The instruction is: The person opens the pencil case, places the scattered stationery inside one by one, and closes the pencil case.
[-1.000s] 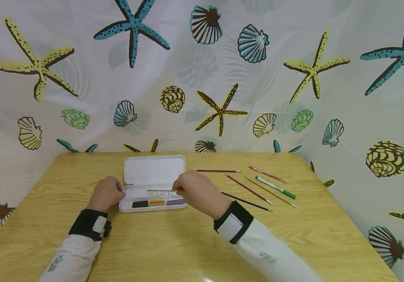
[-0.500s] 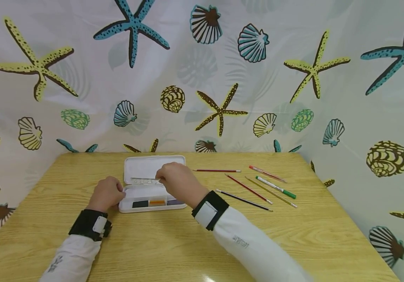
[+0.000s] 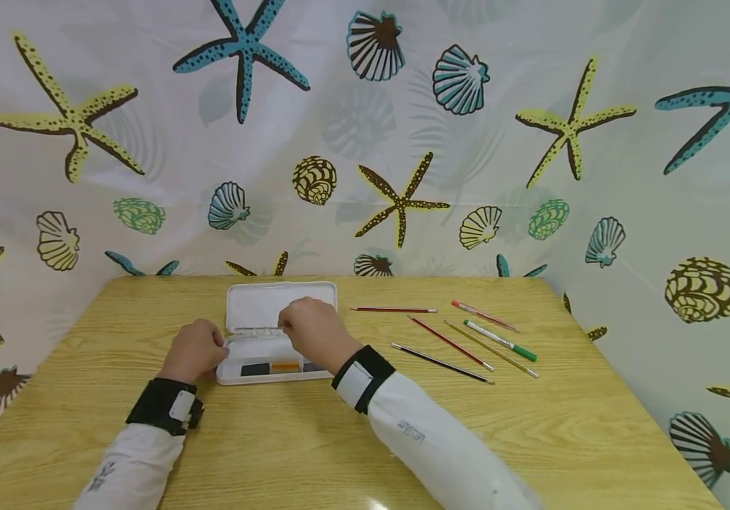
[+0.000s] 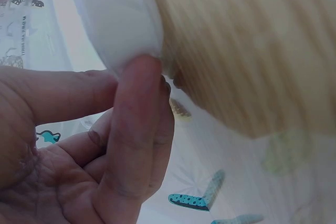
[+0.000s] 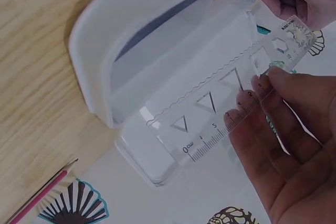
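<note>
A white pencil case [image 3: 263, 381] lies open on the table, its lid [image 3: 256, 304] tipped back away from me. At its left end my left hand [image 3: 194, 348] pinches the case's corner between thumb and fingers. My right hand [image 3: 318, 331] holds a clear plastic ruler [image 5: 220, 90] by one long edge, thumb against fingertips. The ruler has cut-out shapes and a centimetre scale. In the head view it overlaps the line between lid and base. A black block [image 3: 255, 370] and an orange block [image 3: 284, 367] sit in the case's front compartment; the right hand partly covers a purple one.
Right of the case lie a dark red pencil [image 3: 394, 309], a red pencil [image 3: 450, 343], a black pencil [image 3: 442, 363], a yellow pencil [image 3: 492, 348], a green-capped marker [image 3: 500, 340] and a red-ended pen [image 3: 484, 315]. A shell-patterned curtain [image 3: 314, 241] stands behind the table.
My right hand has moved left with the ruler, from over the base up to the lid's lower edge. The left hand has stayed at the case's left end.
</note>
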Action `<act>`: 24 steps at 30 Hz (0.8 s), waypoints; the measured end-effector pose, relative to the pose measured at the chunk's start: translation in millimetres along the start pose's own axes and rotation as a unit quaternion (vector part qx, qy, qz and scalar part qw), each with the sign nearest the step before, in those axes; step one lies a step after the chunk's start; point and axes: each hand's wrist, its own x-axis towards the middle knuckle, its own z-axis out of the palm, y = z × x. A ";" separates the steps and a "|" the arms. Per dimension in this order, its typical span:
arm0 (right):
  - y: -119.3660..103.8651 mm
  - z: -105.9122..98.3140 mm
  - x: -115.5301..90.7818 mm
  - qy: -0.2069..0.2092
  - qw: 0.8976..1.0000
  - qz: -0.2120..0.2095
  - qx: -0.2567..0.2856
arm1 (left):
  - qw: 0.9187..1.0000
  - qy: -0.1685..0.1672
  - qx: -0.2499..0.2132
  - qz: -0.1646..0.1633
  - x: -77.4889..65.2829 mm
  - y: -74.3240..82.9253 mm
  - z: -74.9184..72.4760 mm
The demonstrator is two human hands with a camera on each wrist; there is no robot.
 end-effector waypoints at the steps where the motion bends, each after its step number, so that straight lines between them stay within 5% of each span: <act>1: 0.6 1.7 0.2 0.000 1.000 0.002 -0.005 | 1.000 0.000 0.000 0.001 0.2 -0.1 0.0; 11: 1.1 17.4 5.3 -0.011 1.000 0.014 -0.004 | 1.000 -0.002 -0.003 -0.007 2.8 -2.6 1.4; 24: -4.9 33.3 17.8 -0.012 0.998 0.004 -0.069 | 1.000 0.000 -0.008 -0.009 1.3 -1.5 -0.1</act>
